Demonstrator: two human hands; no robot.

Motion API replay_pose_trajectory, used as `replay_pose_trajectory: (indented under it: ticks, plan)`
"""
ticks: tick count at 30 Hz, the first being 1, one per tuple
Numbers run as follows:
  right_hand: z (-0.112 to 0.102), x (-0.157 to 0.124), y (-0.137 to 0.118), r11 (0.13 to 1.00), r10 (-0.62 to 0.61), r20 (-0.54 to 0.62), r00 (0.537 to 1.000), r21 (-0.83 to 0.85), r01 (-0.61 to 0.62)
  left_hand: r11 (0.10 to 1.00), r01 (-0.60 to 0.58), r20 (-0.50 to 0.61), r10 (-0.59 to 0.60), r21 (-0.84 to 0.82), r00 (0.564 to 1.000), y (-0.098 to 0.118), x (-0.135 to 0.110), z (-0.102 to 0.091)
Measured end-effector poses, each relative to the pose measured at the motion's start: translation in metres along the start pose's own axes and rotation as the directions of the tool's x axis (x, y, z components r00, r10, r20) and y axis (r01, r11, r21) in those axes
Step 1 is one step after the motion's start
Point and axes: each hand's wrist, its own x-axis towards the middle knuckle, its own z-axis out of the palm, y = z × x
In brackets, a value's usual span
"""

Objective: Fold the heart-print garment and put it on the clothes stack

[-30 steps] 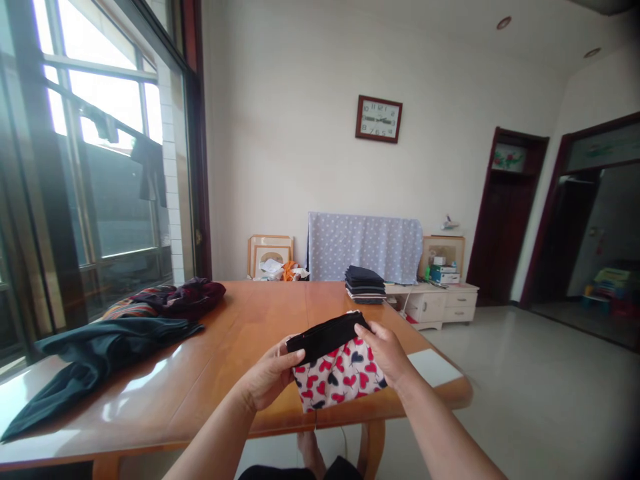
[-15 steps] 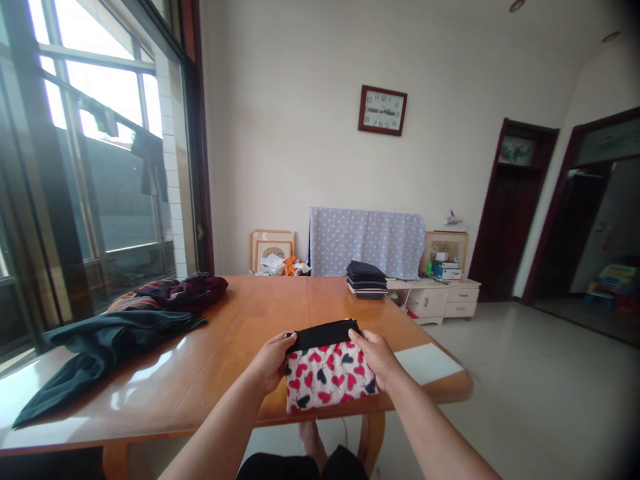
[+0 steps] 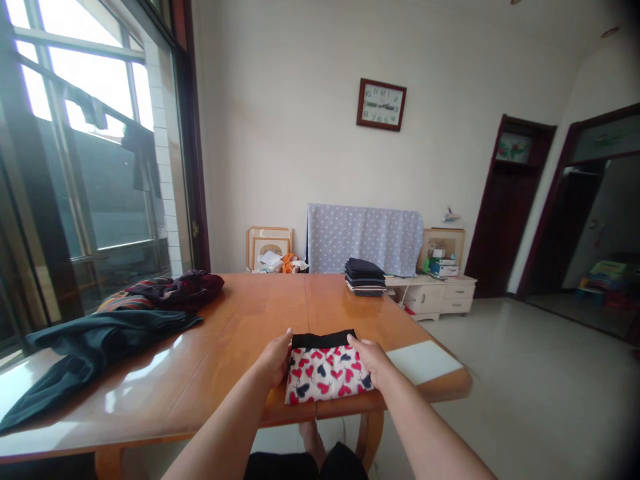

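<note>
Between my two hands is a folded garment (image 3: 330, 375), white with red and navy hearts and a black band along its far edge. My left hand (image 3: 277, 358) grips its left side, thumb near the band. On the right side, my right hand (image 3: 371, 362) holds the corner by the band with its thumb on top. The fingers of both hands are partly hidden at the sides and below. The garment lies low at the near edge of the wooden table (image 3: 260, 303); whether it touches the tabletop is hard to tell.
A neat stack of folded dark clothes (image 3: 365, 277) stands at the table's far right. Unfolded dark green clothing (image 3: 105, 340) and a maroon garment (image 3: 185, 287) lie on the left. A pale sheet (image 3: 425, 362) lies at the right corner. Behind is a white cabinet (image 3: 457, 297).
Both hands have tipped the garment flatter and lowered its far edge slightly, so the black band looks narrower. The grip stays the same, and the view has shifted a little.
</note>
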Motion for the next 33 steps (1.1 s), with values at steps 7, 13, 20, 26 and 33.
replay_pose_trajectory:
  ticks: [7,13,20,26,33]
  plan:
    - [-0.002,-0.001,0.002,1.0,0.008,0.045,0.999,-0.029,-0.006,0.999,-0.01,-0.011,0.01,0.031,1.0,0.003,-0.007,-0.001]
    - [-0.002,-0.007,-0.003,0.999,0.008,0.063,0.998,-0.047,-0.005,0.989,-0.087,-0.094,0.098,0.122,0.991,-0.005,0.002,0.0]
    - [-0.001,-0.017,-0.013,0.993,0.113,0.157,0.981,0.007,-0.116,0.982,-0.059,-0.19,0.094,0.182,0.977,-0.006,0.006,0.001]
    - [0.0,-0.012,-0.009,0.996,0.085,0.097,0.992,-0.04,-0.082,0.978,-0.058,-0.251,0.108,0.201,0.962,-0.006,0.006,0.004]
    - [-0.001,-0.013,-0.01,0.995,0.093,0.113,0.989,-0.05,-0.088,0.992,-0.044,-0.22,0.069,0.119,0.973,-0.002,0.003,0.005]
